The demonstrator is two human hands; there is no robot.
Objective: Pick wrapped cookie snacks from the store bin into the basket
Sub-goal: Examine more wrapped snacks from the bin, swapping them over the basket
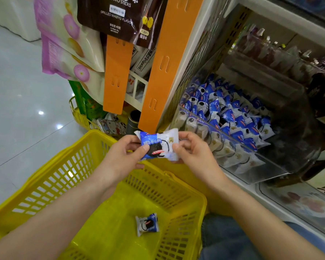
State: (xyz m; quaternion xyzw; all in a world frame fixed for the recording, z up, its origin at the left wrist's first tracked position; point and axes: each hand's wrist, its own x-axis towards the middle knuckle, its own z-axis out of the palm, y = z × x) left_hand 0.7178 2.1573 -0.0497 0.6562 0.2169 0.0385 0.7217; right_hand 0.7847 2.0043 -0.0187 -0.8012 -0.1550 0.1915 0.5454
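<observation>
Both hands hold one blue-and-white wrapped cookie snack [159,145] above the far rim of the yellow basket [51,177]. My left hand [124,156] pinches its left end, and my right hand [193,151] pinches its right end. A second wrapped cookie snack [147,224] lies flat on the basket floor. The clear store bin [251,166] on the right shelf holds several more of the same blue-and-white packs [231,113].
Orange display strips [163,61] and hanging snack bags [68,44] stand just behind the basket. A smaller yellow basket [79,117] with goods sits beyond it. Pale tiled floor [17,102] lies to the left. My knee in jeans [225,239] is beside the basket's right wall.
</observation>
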